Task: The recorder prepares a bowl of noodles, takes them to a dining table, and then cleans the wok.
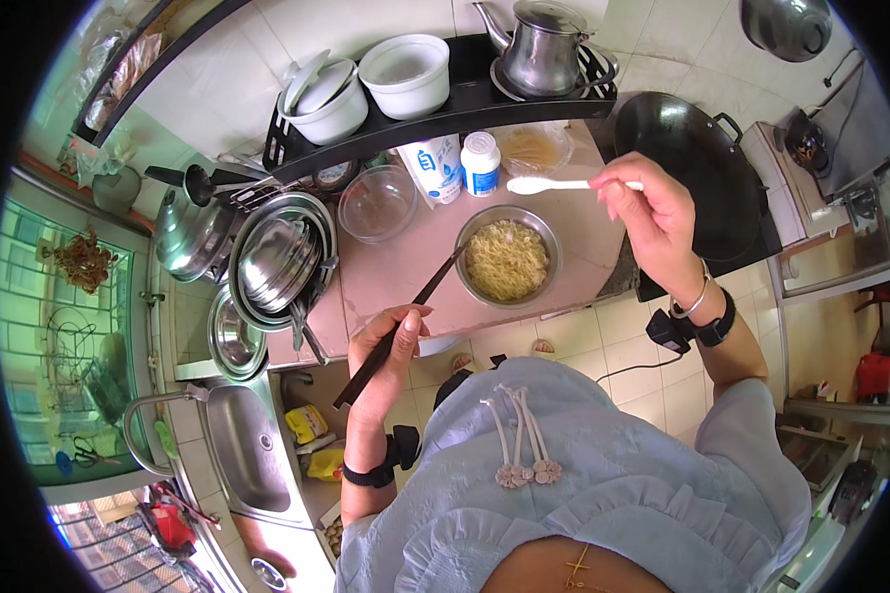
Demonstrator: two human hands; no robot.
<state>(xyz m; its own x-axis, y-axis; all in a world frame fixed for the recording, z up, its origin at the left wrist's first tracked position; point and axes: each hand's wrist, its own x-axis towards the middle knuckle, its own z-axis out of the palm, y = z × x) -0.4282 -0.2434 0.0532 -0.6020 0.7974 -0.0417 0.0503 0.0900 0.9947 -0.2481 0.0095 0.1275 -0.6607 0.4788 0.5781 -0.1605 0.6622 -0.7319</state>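
On the counter before me stands a round metal bowl (553, 259) holding shredded, pale yellow food (506, 261). My left hand (387, 356) grips dark chopsticks (434, 284) whose tips rest at the bowl's left rim. Up to the right of the bowl, my right hand (649, 219) holds a small white spoon (545, 185) level, with white matter on its end. Behind the bowl are a white plastic bottle with a blue label (480, 164) and a white and blue packet (434, 169). A clear glass bowl (378, 204) is at their left.
A black shelf (445, 126) above the counter bears white lidded pots (404, 78) and a steel kettle (545, 55). Stacked metal bowls (278, 263) stand at the left, over a sink (248, 452). A large black wok (686, 178) sits on the stove at the right.
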